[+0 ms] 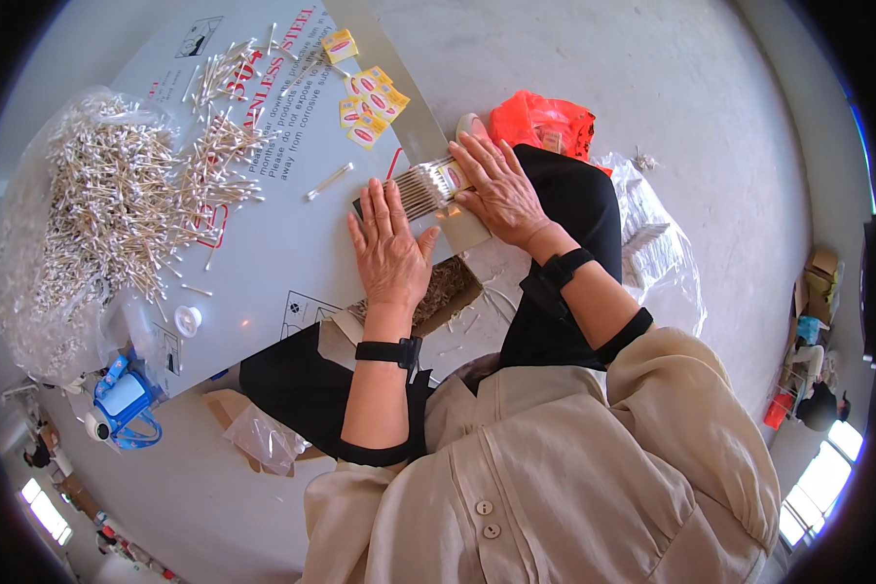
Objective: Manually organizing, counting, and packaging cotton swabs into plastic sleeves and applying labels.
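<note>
A flat row of cotton swabs (419, 194) lies at the right edge of the grey sheet-topped table (292, 248), between my two hands. My left hand (393, 255) rests with its fingers stretched out over the left end of the row. My right hand (504, 195) lies flat at the other end, fingers extended beside and partly over a yellow-and-white label (454, 175). The hands hide both ends of the swabs. One loose pair of swabs (331, 182) sits a little to the left. Several small yellow labels (373, 102) are spread farther back.
A big heap of loose swabs (107, 195) spills from a clear plastic bag (19, 282) at the left. A small white spool-shaped piece (188, 320) and blue bottle (124, 399) are near it. An open cardboard box (448, 300) stands below. Red bag (540, 122) and clear bag (667, 258) lie right.
</note>
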Tool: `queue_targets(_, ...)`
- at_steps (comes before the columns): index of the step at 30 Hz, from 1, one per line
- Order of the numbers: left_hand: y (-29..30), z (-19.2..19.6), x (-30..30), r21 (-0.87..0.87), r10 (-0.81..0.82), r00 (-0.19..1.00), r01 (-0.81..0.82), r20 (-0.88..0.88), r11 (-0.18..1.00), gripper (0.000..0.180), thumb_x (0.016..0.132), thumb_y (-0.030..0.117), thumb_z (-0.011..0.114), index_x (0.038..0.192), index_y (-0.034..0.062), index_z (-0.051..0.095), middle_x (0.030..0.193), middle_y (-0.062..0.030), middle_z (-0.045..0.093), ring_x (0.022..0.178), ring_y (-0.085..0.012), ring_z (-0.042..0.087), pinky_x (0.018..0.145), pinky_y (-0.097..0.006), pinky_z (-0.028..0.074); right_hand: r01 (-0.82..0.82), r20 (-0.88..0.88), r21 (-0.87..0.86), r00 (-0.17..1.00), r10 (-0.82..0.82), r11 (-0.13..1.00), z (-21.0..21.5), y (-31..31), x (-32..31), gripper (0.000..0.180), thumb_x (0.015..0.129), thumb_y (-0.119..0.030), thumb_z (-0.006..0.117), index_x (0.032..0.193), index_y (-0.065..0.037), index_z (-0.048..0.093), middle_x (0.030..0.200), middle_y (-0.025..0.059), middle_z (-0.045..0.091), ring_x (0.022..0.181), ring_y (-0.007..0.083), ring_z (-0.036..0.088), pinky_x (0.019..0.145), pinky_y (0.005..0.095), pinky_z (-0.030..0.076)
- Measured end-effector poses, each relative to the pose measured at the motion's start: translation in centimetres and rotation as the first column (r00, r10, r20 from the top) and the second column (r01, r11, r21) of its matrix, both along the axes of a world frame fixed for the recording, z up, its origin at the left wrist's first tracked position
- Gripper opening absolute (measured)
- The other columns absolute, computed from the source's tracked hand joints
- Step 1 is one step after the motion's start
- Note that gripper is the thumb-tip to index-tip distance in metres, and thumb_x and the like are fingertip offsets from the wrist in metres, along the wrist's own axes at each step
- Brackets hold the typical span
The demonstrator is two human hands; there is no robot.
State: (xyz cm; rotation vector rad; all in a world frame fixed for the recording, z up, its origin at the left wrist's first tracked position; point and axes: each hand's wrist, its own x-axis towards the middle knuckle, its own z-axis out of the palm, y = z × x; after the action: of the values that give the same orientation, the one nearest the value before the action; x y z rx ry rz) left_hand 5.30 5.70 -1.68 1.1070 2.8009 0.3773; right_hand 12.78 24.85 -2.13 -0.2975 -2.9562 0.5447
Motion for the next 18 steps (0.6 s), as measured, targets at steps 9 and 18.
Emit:
queue_targets(9, 0.5, -0.1, 0.2, -0.003, -0.03, 1.0, 0.03, 0.002, 1.0, 0.081, 0.095, 0.048, 0.05, 0.153, 0.0031, 0.018, 0.16, -0.0162, 0.015, 0.149, -0.0299, 0.013, 0.119, -0.05, 0.01, 0.01, -0.002, 0.007, 1.0, -0.01, 1.0, -0.1, 0.0, 0.0, 0.064, 0.096, -0.042, 0.05, 0.15, -0.013, 0.031, 0.156, 0.0103, 0.03, 0.144, 0.0257, 0.027, 0.12, 0.0451, 0.013)
queue_targets(18, 2.0, -0.2, 0.9, 0.041, -0.015, 1.0, 0.015, 0.021, 0.999, 0.082, 0.094, 0.045, 0.054, 0.153, 0.0013, 0.017, 0.16, -0.0185, 0.015, 0.148, -0.032, 0.014, 0.119, -0.051, 0.01, -0.003, -0.016, -0.022, 1.0, 0.002, 1.0, -0.4, 0.0, -0.1, 0.065, 0.095, -0.041, 0.052, 0.15, -0.012, 0.031, 0.156, 0.0126, 0.028, 0.144, 0.0285, 0.026, 0.119, 0.0434, 0.017)
